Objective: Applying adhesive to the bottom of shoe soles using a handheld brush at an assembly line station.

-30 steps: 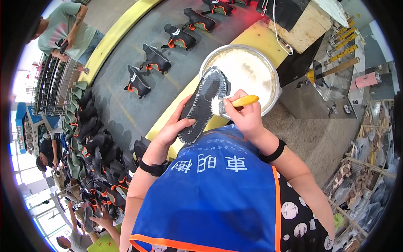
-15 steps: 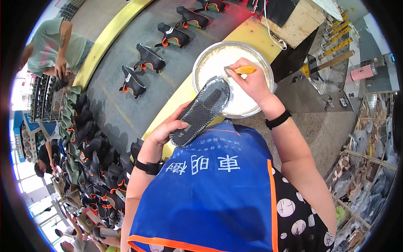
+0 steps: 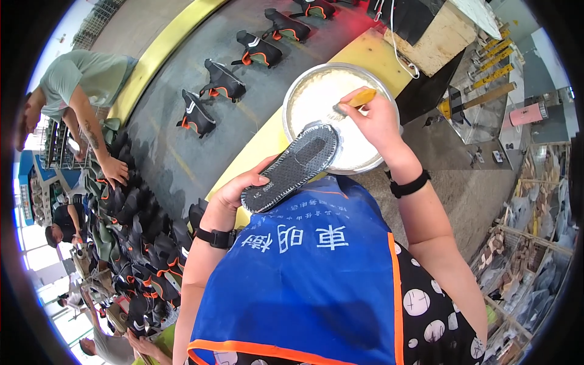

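Observation:
My left hand (image 3: 238,190) grips the heel end of a dark shoe upper (image 3: 293,168), its flat underside turned up and its edge ringed with pale stitching. The toe end of the shoe upper reaches over the near rim of a metal bowl (image 3: 286,115) of white, creamy liquid (image 3: 319,91). A short brush with a yellow handle (image 3: 363,97) is pinched in my right hand (image 3: 378,125) above the bowl. The bristles point toward the toe, slightly apart from it. White wet smears show along the toe edge.
Several black shoe uppers with orange trim (image 3: 225,82) sit in a row on the grey conveyor belt (image 3: 164,143). A heap of uppers (image 3: 140,225) lies at the left, where a co-worker's hand (image 3: 114,170) reaches in. A pink cup (image 3: 528,114) stands at the right.
My right hand and the brush have shifted slightly right and lifted off the toe edge. The shoe upper has dipped a little. The co-worker has leaned in and put a hand on the heap.

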Tool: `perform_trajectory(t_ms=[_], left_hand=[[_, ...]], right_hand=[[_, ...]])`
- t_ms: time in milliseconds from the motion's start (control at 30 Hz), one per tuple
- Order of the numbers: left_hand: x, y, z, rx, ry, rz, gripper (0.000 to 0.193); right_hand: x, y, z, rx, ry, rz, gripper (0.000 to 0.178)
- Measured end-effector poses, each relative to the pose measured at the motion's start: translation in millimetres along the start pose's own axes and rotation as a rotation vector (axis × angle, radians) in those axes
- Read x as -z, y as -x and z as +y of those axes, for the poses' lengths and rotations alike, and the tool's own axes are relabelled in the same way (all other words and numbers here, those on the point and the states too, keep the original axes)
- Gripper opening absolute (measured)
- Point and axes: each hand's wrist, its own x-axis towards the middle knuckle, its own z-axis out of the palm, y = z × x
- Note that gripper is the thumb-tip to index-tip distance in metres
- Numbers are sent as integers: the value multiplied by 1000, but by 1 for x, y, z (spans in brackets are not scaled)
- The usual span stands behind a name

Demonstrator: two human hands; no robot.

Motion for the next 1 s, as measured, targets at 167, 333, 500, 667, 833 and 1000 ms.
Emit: perform_trajectory(t_ms=[167, 333, 500, 667, 833, 1000], left_hand=[[-3, 2, 5, -24, -82, -85, 81], [-1, 0, 8, 15, -144, -85, 81], [0, 5, 6, -33, -163, -35, 87], [29, 25, -10, -123, 76, 150, 73], [83, 36, -37, -321, 543, 157, 58], [156, 46, -42, -444, 727, 493, 53]], right_hand=[[-4, 3, -31, 208, -290, -191, 13], [-14, 4, -42, 189, -386, -424, 12], [1, 0, -7, -6, -183, -314, 10], [18, 6, 32, -315, -258, 3, 17], [27, 17, 46, -531, -441, 213, 19], [31, 22, 57, -622, -516, 243, 15]])
